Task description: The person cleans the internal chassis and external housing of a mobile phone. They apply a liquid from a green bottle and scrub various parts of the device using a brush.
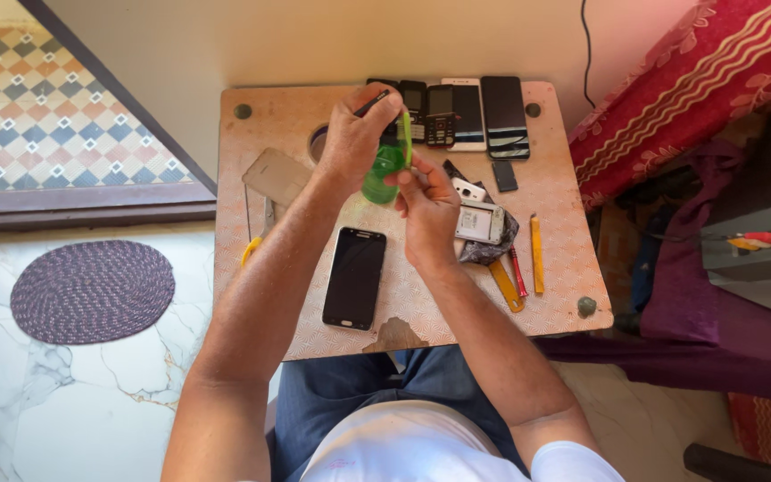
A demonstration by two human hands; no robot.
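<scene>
Green bottle (384, 170), small, likely light and slippery plastic, sits above my bench (564, 295), clamped in my left hand (354, 143) near its top; my right hand (428, 203) pinches its side. Body offers safest hold.

- The green bottle (384, 170) is partly covered by the left hand (354, 143) and right hand (428, 207) — its cap cannot be made out.
- The dark thin tool (371, 104) in the left hand is too small to identify.
- The round hole (318, 141) near the table's (564, 295) far edge is half hidden behind the left hand.
- The cloth (484, 252) under the pale phone part (478, 222) is mostly covered.
- The dark object (742, 464) at the bottom right corner is cut off.
</scene>
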